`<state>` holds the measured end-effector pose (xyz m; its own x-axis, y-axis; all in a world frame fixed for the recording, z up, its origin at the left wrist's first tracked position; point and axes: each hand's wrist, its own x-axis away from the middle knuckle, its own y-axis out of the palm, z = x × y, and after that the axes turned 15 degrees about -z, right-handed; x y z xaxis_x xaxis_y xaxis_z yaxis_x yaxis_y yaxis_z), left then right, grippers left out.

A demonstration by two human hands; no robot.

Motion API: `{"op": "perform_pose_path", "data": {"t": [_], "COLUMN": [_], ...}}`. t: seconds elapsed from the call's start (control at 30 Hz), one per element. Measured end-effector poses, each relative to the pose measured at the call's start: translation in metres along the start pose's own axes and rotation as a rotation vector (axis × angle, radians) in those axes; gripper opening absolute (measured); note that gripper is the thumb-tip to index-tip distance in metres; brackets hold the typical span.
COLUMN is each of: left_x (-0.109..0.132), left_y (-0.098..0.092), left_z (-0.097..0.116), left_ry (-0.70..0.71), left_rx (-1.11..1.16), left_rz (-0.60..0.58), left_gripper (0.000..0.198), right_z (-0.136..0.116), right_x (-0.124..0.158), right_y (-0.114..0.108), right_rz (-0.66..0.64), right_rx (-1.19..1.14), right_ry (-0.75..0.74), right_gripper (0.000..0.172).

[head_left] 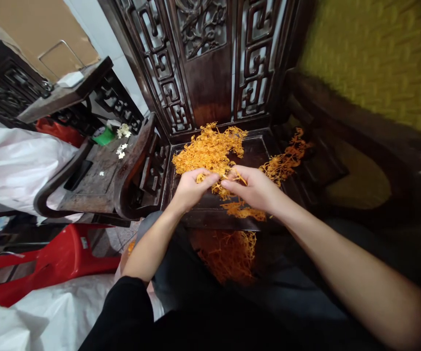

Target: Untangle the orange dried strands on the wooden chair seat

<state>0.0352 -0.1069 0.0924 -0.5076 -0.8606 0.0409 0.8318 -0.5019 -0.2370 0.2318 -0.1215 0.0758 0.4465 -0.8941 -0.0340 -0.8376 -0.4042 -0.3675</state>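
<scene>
Your left hand (192, 187) closed thumb and fingers on orange sprigs (241, 179) | your right hand (253, 185) pinched them too, thumbs near each other | sprigs sat over the dark seat (257, 155), at the orange pile's (210, 148) near side | smaller bunch (283, 163) lay rightward

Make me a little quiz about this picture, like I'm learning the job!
1. Pick one: what colour is the big tangled pile on the dark seat?
A) Blue
B) Orange-yellow
C) White

2. True or false: the left hand and the right hand are far apart, each on its own armrest.

3. Fill in the blank: the round green thing is on the person's ____ side.

Key: 1. B; 2. False, they are close together, in front of the pile; 3. left.
</scene>
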Motion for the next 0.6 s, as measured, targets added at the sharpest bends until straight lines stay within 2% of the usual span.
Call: {"op": "perform_pose_path", "data": {"t": [0.07,0.1,0.17,0.23,0.27,0.3,0.37,0.43,0.5,0.53,0.6], "left_x": [-0.005,-0.008,-0.016,-0.020,-0.020,-0.018,-0.011,-0.005,-0.002,-0.002,-0.007], "left_y": [-0.005,-0.010,-0.025,-0.037,-0.038,-0.035,-0.019,0.001,0.013,0.013,0.000], "left_z": [-0.002,-0.003,-0.005,-0.005,-0.005,-0.004,-0.002,-0.001,-0.001,-0.001,-0.005], "left_ry": [0.060,0.081,0.101,0.102,0.099,0.086,0.055,0.069,0.149,0.194,0.259], "left_rx": [-0.125,-0.106,0.049,0.199,0.223,0.212,0.114,-0.033,-0.199,-0.277,-0.381], "left_rz": [0.141,0.237,0.413,0.478,0.444,0.353,0.129,-0.008,-0.017,0.016,0.161], "left_gripper": [0.047,0.048,0.050,0.050,0.048,0.045,0.041,0.034,0.026,0.022,0.014], "right_z": [0.001,0.000,-0.003,-0.006,-0.006,-0.005,-0.002,0.001,0.002,0.002,0.001], "right_x": [0.000,0.001,0.003,0.006,0.007,0.007,0.005,0.003,0.002,0.002,0.004], "right_y": [0.002,0.002,0.000,-0.003,-0.004,-0.005,-0.004,0.000,0.005,0.007,0.008], "right_rz": [0.015,0.026,0.052,0.052,0.037,0.010,-0.062,-0.116,-0.136,-0.134,-0.131], "right_rx": [-0.061,-0.108,-0.197,-0.226,-0.215,-0.196,-0.164,-0.174,-0.194,-0.203,-0.217], "right_ry": [0.006,0.002,-0.006,0.012,0.028,0.041,0.053,0.045,0.054,0.069,0.109], "right_gripper": [0.033,0.034,0.036,0.037,0.037,0.036,0.035,0.038,0.040,0.040,0.038]}}
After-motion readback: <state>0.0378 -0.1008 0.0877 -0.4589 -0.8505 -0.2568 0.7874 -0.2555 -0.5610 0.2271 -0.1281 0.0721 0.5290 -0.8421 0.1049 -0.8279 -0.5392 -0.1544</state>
